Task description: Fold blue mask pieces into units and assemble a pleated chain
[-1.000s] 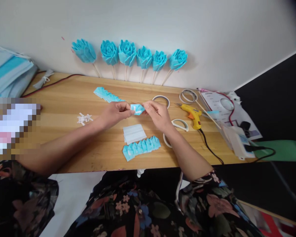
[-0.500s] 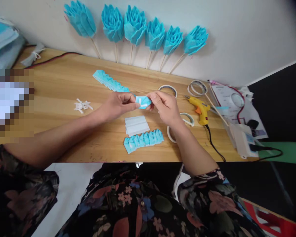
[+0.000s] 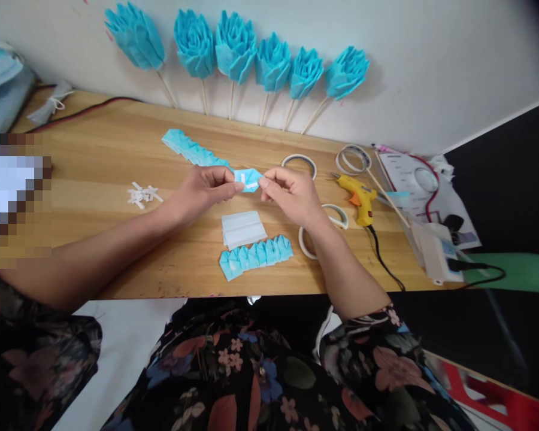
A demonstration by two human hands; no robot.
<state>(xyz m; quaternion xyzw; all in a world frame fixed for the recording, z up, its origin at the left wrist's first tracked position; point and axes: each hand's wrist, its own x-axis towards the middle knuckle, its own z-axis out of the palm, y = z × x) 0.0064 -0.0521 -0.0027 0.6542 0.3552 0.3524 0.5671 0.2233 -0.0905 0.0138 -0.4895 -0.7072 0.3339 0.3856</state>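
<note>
A small folded blue petal (image 3: 250,175) with two white tape strips on its face is held up over the table. My left hand (image 3: 210,187) pinches its left edge between thumb and fingers. My right hand (image 3: 291,193) has thumb and fingertips closed on the petal's right corner. Behind my left hand lies a slanting row of overlapping folded blue petals (image 3: 191,148). Below the hands are pale unfolded sheets (image 3: 244,228), and in front of them a second row of blue petals (image 3: 257,254).
Blue fabric flowers (image 3: 236,48) on sticks lean along the wall. White strips (image 3: 144,194) lie in a small pile on the left. To the right are tape rolls (image 3: 353,159), a yellow glue gun (image 3: 363,200) with its cord, and a white power strip (image 3: 435,251).
The view has shifted slightly, so everything sits a little further left. My right fingers have moved to the petal's right corner, showing more of it; both hands still hold it.
</note>
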